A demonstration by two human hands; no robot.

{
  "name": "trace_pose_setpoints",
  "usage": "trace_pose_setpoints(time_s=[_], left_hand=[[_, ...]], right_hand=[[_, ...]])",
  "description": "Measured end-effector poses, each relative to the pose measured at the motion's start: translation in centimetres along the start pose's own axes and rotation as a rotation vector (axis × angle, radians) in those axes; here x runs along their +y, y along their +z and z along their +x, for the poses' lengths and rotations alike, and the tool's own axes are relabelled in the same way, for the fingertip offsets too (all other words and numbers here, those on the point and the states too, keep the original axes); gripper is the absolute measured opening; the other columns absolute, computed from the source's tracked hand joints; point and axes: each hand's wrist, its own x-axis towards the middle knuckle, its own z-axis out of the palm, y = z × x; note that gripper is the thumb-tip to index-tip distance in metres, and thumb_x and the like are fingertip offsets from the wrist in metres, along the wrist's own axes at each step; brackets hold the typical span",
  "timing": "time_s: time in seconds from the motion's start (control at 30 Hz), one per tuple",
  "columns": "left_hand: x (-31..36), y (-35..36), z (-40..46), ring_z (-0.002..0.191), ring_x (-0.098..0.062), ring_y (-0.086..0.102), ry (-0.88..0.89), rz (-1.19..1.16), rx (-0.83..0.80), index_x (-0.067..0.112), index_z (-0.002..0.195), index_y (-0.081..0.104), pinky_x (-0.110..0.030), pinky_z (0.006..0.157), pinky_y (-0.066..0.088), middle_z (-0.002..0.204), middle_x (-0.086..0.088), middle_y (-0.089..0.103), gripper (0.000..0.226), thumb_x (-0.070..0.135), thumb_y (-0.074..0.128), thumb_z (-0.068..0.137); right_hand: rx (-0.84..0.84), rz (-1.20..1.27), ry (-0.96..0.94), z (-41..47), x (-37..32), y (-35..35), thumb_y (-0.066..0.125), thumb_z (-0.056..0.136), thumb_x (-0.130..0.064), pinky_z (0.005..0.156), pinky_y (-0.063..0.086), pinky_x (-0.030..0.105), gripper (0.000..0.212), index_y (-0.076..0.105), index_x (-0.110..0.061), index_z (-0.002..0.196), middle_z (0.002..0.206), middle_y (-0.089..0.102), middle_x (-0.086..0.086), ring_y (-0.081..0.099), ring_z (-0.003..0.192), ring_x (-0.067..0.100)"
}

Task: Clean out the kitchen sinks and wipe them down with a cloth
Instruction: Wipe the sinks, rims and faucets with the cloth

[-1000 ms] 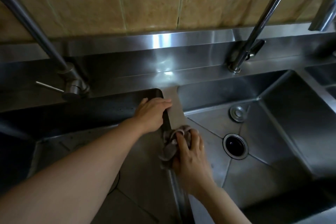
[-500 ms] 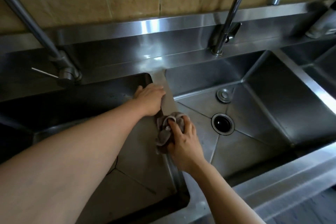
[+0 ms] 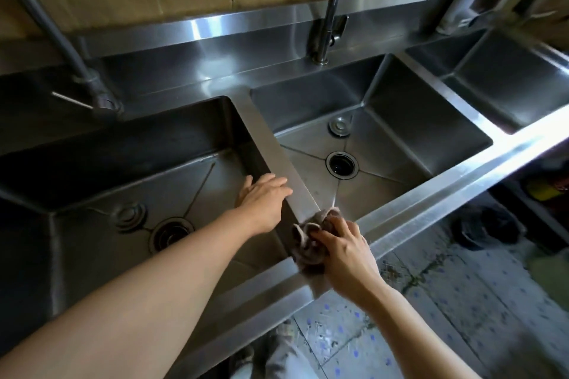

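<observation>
A bunched grey-brown cloth point(image 3: 308, 243) lies on the near end of the steel divider point(image 3: 271, 144) between the left sink point(image 3: 92, 144) and the middle sink point(image 3: 415, 120). My right hand point(image 3: 348, 252) grips the cloth and presses it where the divider meets the front rim point(image 3: 431, 194). My left hand point(image 3: 264, 194) rests flat with straight fingers over the divider's left edge, a little farther back. Each basin has a round drain: the left drain point(image 3: 171, 232) and the middle drain point(image 3: 341, 163).
A dark tap point(image 3: 49, 31) stands behind the left sink and a chrome tap point(image 3: 332, 6) behind the middle one. A third basin point(image 3: 511, 83) sits at the far right. A loose strainer plug point(image 3: 339, 126) lies in the middle sink. Tiled floor point(image 3: 446, 301) shows below the rim.
Both hands have slid toward me along the divider; the cloth went from its middle to the near end at the front rim. The camera tilted down, showing the floor.
</observation>
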Motion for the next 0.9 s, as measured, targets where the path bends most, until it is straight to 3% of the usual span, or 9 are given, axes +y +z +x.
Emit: trace_pose_setpoints(time_s=[0.13, 0.33, 0.53, 0.63, 0.77, 0.9], left_hand=[[0.6, 0.8, -0.7, 0.143, -0.015, 0.014, -0.048, -0.022, 0.006, 0.028, 0.145, 0.035, -0.049, 0.115, 0.006, 0.158, 0.01, 0.016, 0.069, -0.004, 0.041, 0.084], [1.6, 0.3, -2.0, 0.145, -0.019, 0.006, -0.087, -0.027, -0.099, 0.027, 0.148, 0.026, -0.054, 0.115, 0.01, 0.159, 0.009, 0.007, 0.07, -0.002, 0.038, 0.086], [0.3, 1.2, -8.5, 0.144, -0.014, 0.012, -0.163, -0.114, -0.01, 0.03, 0.143, 0.037, -0.048, 0.116, 0.011, 0.156, 0.009, 0.021, 0.061, 0.003, 0.039, 0.088], [-1.1, 1.7, -12.3, 0.143, -0.014, 0.016, -0.249, -0.077, -0.001, 0.03, 0.143, 0.037, -0.046, 0.113, 0.015, 0.155, 0.009, 0.025, 0.051, 0.023, 0.047, 0.093], [-2.2, 2.5, -17.2, 0.143, -0.014, 0.018, -0.382, -0.099, -0.022, 0.029, 0.143, 0.036, -0.048, 0.113, 0.015, 0.153, 0.008, 0.028, 0.058, 0.045, 0.053, 0.09], [-2.8, 3.7, -21.9, 0.143, -0.017, 0.017, -0.518, -0.108, -0.072, 0.03, 0.146, 0.028, -0.052, 0.115, 0.012, 0.154, 0.007, 0.025, 0.084, 0.059, 0.064, 0.077]], right_hand=[[0.073, 0.001, -0.012, -2.2, 0.0, 0.8, 0.051, 0.091, -0.03, 0.111, 0.021, 0.033, 0.048, 0.045, -0.038, 0.138, 0.146, 0.031, -0.006, 0.021, 0.136, 0.02], [0.04, 0.006, -0.044, -1.7, 0.9, 0.7, 0.048, 0.094, -0.038, 0.117, 0.01, 0.041, 0.052, 0.035, -0.036, 0.144, 0.154, 0.02, -0.002, 0.01, 0.143, 0.023], [-0.031, 0.104, -0.173, -2.0, 2.3, -2.1, 0.051, 0.094, -0.016, 0.101, 0.042, 0.041, 0.037, 0.06, -0.027, 0.128, 0.143, 0.045, -0.002, 0.041, 0.127, 0.023], [0.078, 0.225, -0.346, -3.4, 1.4, -2.3, 0.048, 0.088, -0.006, 0.097, 0.043, 0.038, 0.039, 0.067, -0.019, 0.119, 0.135, 0.053, 0.003, 0.046, 0.12, 0.023], [-0.14, -0.001, -0.49, -4.4, 1.2, -1.0, 0.059, 0.087, -0.025, 0.115, 0.017, 0.036, 0.047, 0.054, -0.032, 0.134, 0.15, 0.033, -0.002, 0.023, 0.141, 0.02], [-0.118, -0.106, -0.497, -3.2, 2.7, -1.2, 0.068, 0.081, -0.041, 0.117, 0.016, 0.04, 0.064, 0.041, -0.04, 0.14, 0.155, 0.022, 0.0, 0.021, 0.143, 0.025]])
